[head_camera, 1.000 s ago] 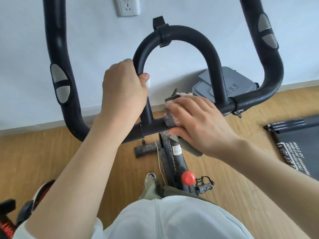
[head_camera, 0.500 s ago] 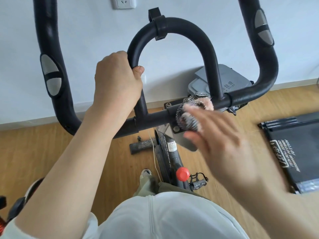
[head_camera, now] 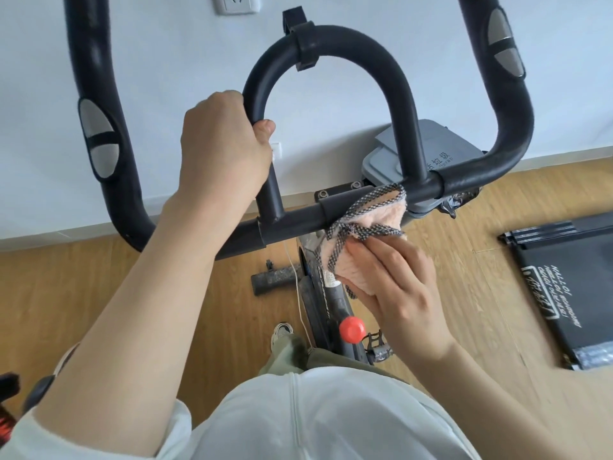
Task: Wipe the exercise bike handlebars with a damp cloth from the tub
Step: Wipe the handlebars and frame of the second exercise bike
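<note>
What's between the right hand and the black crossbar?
Head view: only the pink fluffy cloth with checked trim, gripped by the right hand and draped against the black handlebar crossbar.

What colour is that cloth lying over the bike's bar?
The cloth is pale pink with a black-and-white checked edging, as the head view, the only one, shows.

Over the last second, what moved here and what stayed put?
The right hand slid the cloth rightward along the crossbar, from its middle toward its right end, then dropped below it. The cloth now hangs over the crossbar, with the right hand holding its lower part. The left hand stayed gripping the inner loop.
</note>
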